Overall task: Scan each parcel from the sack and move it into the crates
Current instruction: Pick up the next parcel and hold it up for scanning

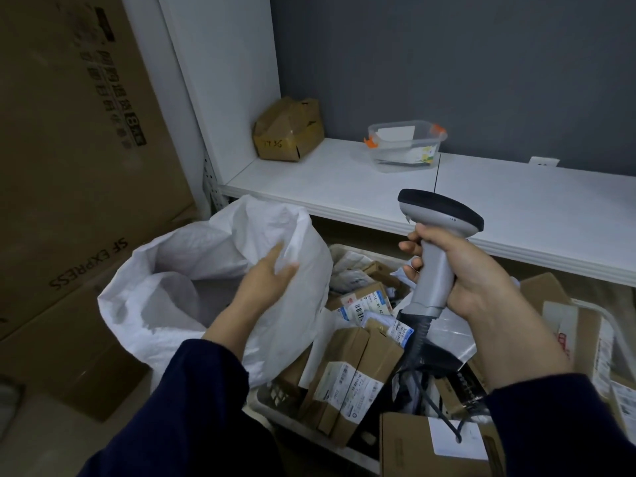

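A white woven sack [192, 270] stands open on the floor at the left, its mouth gaping. My left hand [266, 277] reaches over the sack's right rim with fingers straight, touching the fabric and holding nothing. My right hand [457, 273] grips the handle of a grey barcode scanner [437, 232], whose head points left; its cable hangs down. Below both hands a white crate [347, 442] is piled with several cardboard parcels [354, 376] bearing labels. The inside of the sack is in shadow.
A white shelf [344, 177] runs behind, carrying a dented brown box [289, 130] and a clear plastic tub [406, 144]. Big cardboard cartons [75, 160] stand at the left. Another box [437, 445] sits at the lower right.
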